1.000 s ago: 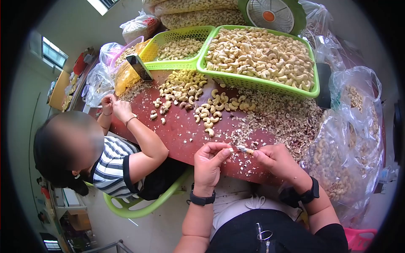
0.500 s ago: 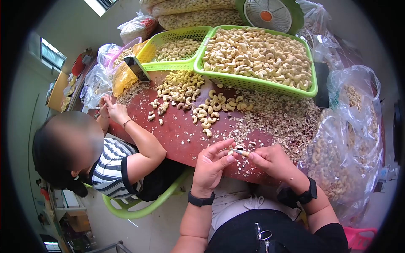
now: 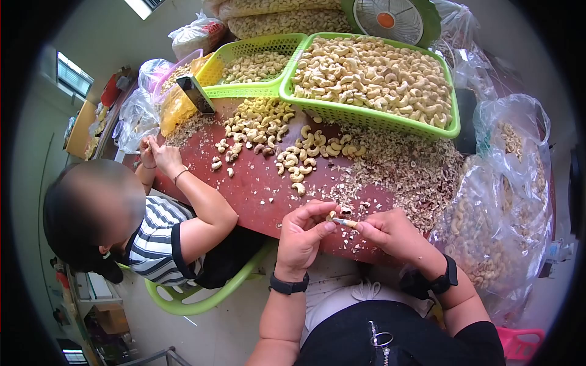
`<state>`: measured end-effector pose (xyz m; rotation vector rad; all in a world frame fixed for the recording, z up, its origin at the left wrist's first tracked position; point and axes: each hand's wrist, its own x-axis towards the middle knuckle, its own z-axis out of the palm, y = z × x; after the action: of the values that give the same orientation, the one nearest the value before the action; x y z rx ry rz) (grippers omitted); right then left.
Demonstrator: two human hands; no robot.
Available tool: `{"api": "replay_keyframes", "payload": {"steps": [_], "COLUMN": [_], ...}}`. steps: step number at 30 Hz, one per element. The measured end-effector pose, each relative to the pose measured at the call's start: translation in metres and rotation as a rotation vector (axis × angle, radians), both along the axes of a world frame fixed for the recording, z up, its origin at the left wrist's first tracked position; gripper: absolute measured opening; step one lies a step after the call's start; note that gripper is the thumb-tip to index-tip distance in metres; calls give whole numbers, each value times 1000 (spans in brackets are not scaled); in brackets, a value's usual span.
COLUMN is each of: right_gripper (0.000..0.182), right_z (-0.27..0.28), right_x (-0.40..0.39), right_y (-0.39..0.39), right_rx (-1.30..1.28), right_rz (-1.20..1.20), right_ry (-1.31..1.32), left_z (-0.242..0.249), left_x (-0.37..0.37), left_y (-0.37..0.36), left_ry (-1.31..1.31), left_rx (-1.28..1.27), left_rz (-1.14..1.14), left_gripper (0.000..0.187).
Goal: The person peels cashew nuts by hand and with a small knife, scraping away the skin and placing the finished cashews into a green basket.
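Observation:
Between the thumb and fingers of my left hand [image 3: 303, 235] is a cashew nut [image 3: 331, 216], held over the table's front edge. My right hand [image 3: 390, 235] grips a small knife [image 3: 348, 222] by its light handle, and the short blade points left at the nut, touching or very close to it. Just beyond my hands, bits of shell and skin [image 3: 403, 168] are strewn over the red table [image 3: 244, 195]. A loose group of cashews [image 3: 297, 161] lies ahead of my left hand, beside a larger pile [image 3: 259, 122].
A green basket [image 3: 366, 122] heaped with cashews stands at the back, next to a yellow-green basket [image 3: 244, 90]. A phone [image 3: 196, 94] leans near them. Clear plastic bags [image 3: 488, 219] bulge on the right. A co-worker in a striped shirt [image 3: 160, 235] sits at left, hands raised at the table.
The cashew and knife have shifted slightly in my fingers, with the nut now showing more plainly at my left fingertips. The view has moved slightly.

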<state>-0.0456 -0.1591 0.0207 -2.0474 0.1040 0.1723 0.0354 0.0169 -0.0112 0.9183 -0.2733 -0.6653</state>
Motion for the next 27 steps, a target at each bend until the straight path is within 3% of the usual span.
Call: {"api": "replay_keyframes", "payload": {"steps": [5,13,23,27], "right_gripper": [34,36,37,37], "right_z": [-1,-6,-1,-2], "right_x": [0,0,0,-1], "right_y": [-1,-2,0,0], "right_rx": [14,24,36,35], "right_rz": [0,-21,-19,-13], "right_ry": [20,46,59,46], "left_z": [2,10,6,5], "left_x": [2,-1,-3,-10], "left_y": [4,12,10,2], "left_ry": [-157,80,172,227], "left_rx": [56,210,94,-6], "left_rz": [-33,-85,-96,19], "left_gripper": [27,28,25,24]}}
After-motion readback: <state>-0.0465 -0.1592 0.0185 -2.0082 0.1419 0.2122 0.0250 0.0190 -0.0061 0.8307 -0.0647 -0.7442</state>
